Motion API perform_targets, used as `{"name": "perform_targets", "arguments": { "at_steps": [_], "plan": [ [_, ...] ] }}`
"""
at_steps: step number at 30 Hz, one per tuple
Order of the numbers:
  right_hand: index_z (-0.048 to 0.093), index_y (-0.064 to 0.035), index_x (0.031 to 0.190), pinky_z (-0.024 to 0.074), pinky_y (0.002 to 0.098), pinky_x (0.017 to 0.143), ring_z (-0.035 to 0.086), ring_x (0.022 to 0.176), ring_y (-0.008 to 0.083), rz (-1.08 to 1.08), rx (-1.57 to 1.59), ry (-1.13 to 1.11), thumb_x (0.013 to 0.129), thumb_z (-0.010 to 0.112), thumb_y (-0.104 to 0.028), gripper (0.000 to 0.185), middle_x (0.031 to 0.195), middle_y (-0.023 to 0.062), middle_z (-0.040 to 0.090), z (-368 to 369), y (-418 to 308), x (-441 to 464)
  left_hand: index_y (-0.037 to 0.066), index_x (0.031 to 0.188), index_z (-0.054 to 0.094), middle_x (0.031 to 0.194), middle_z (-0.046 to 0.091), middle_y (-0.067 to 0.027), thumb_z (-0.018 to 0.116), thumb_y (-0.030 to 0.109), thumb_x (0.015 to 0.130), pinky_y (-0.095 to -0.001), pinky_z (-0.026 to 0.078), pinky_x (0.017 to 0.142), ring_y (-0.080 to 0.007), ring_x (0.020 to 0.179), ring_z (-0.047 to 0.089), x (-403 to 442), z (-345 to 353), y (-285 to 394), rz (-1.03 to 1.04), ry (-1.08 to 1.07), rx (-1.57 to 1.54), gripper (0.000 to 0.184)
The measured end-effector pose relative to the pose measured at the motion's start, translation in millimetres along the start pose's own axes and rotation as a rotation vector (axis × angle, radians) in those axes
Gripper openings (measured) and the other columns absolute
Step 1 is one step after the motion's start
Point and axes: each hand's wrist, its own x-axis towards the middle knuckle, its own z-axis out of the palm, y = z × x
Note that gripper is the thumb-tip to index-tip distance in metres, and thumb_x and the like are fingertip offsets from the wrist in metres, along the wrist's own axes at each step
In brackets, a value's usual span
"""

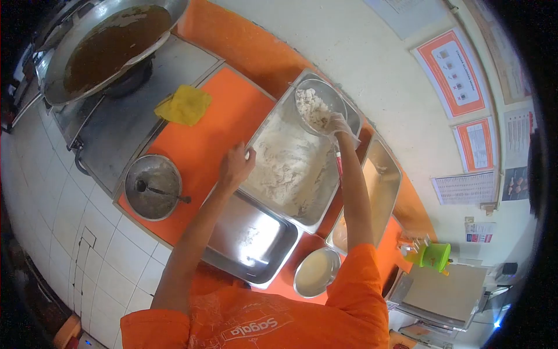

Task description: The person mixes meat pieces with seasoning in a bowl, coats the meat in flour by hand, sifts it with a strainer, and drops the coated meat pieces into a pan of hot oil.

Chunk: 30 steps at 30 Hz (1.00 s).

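Note:
My right hand (337, 126), in a clear plastic glove, reaches into a round metal strainer or bowl (321, 104) holding floury pieces (311, 106); its fingers are partly hidden there. That vessel rests over the far end of a deep metal tray (285, 168) spread with white flour. My bare left hand (237, 167) is at the tray's left edge, its fingers curled around the rim. Below the floured tray lies a shiny metal tray (250, 238). To the right, a long metal tray (381, 186) contains some pale pieces near its lower end.
A wide pan of brown oil (116, 46) stands upper left on the stove. Near it are a yellow cloth (185, 105) and a metal bowl with a utensil (152, 187). A bowl of pale liquid (315, 272) sits close to my body. A green container (435, 256) is at right.

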Motion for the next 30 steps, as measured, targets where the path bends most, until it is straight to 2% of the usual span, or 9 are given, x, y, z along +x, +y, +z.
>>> {"name": "perform_targets", "arguments": {
  "at_steps": [4,10,16,18,21,24,25,28,30],
  "plan": [
    [0.072,-0.0090,0.094,0.0519,0.0379,0.072,0.066,0.079,0.0283,-0.085,-0.145,0.079,0.069,0.073,-0.035,0.036,0.086,0.0153,0.069,44.1,44.0,24.5,-0.005,0.085,0.057,0.083,0.061,-0.0289,0.054,0.024,0.087,-0.0493,0.051,0.069,-0.0441,0.077,0.062,-0.8,-1.0,1.8,0.008,0.003,-0.011,0.029],
    [0.071,-0.0075,0.093,0.0521,0.0376,0.071,0.066,0.077,0.0281,-0.055,-0.040,0.021,0.068,0.074,-0.035,0.037,0.085,0.0160,0.069,-2.9,43.1,6.2,-0.005,0.086,0.057,0.083,0.062,-0.0291,0.053,0.025,0.087,-0.0493,0.051,0.070,-0.0440,0.078,0.063,-1.0,-3.2,5.4,-0.021,-0.013,0.018,0.030],
    [0.071,-0.0060,0.092,0.0522,0.0373,0.070,0.066,0.075,0.0279,-0.032,-0.207,0.000,0.066,0.075,-0.034,0.038,0.083,0.0167,0.069,-44.8,54.3,37.8,-0.005,0.088,0.056,0.085,0.061,-0.0289,0.053,0.026,0.088,-0.0497,0.051,0.071,-0.0436,0.079,0.063,-0.5,-3.8,4.1,-0.022,-0.033,0.015,0.031],
    [0.071,-0.0055,0.091,0.0522,0.0372,0.070,0.066,0.074,0.0279,0.055,-0.081,0.048,0.066,0.076,-0.034,0.039,0.083,0.0169,0.069,-77.1,41.7,29.0,-0.005,0.088,0.056,0.085,0.061,-0.0289,0.053,0.026,0.088,-0.0497,0.051,0.071,-0.0435,0.079,0.062,-0.7,-4.8,5.3,-0.024,-0.037,0.020,0.031],
    [0.071,-0.0055,0.088,0.0523,0.0370,0.071,0.066,0.076,0.0271,0.198,0.270,0.193,0.069,0.073,-0.032,0.033,0.083,0.0183,0.068,-117.6,16.8,2.1,-0.005,0.089,0.056,0.086,0.061,-0.0290,0.053,0.026,0.088,-0.0500,0.051,0.071,-0.0430,0.080,0.062,-0.7,-6.6,6.6,-0.040,-0.059,0.019,0.031],
    [0.071,-0.0071,0.087,0.0526,0.0389,0.073,0.067,0.077,0.0299,0.268,0.563,0.512,0.071,0.070,-0.033,0.031,0.083,0.0178,0.069,-66.1,36.2,18.2,-0.005,0.088,0.057,0.084,0.061,-0.0291,0.053,0.025,0.087,-0.0504,0.051,0.070,-0.0434,0.078,0.063,-1.3,-4.6,6.3,-0.010,-0.012,0.015,0.031],
    [0.072,-0.0097,0.088,0.0524,0.0383,0.078,0.067,0.085,0.0312,0.387,0.375,0.465,0.072,0.067,-0.033,0.029,0.089,0.0157,0.069,-41.0,29.6,27.2,-0.005,0.087,0.057,0.083,0.061,-0.0289,0.053,0.025,0.087,-0.0505,0.051,0.069,-0.0436,0.077,0.063,-2.0,-3.1,6.4,-0.006,-0.007,0.010,0.030],
    [0.072,-0.0126,0.091,0.0511,0.0382,0.083,0.065,0.094,0.0314,0.162,0.096,0.083,0.073,0.066,-0.032,0.027,0.096,0.0142,0.069,-21.9,10.6,-3.4,-0.005,0.085,0.057,0.080,0.062,-0.0285,0.053,0.024,0.087,-0.0504,0.051,0.067,-0.0440,0.074,0.063,0.4,-3.0,2.3,0.014,0.009,0.014,0.029],
    [0.071,-0.0124,0.094,0.0503,0.0374,0.084,0.063,0.098,0.0311,0.226,0.264,0.157,0.073,0.066,-0.029,0.027,0.099,0.0144,0.068,-3.3,25.9,7.4,-0.005,0.084,0.056,0.078,0.062,-0.0284,0.053,0.023,0.087,-0.0502,0.051,0.066,-0.0442,0.073,0.063,1.0,-0.4,-0.6,0.030,0.007,0.022,0.029]
  ]
}}
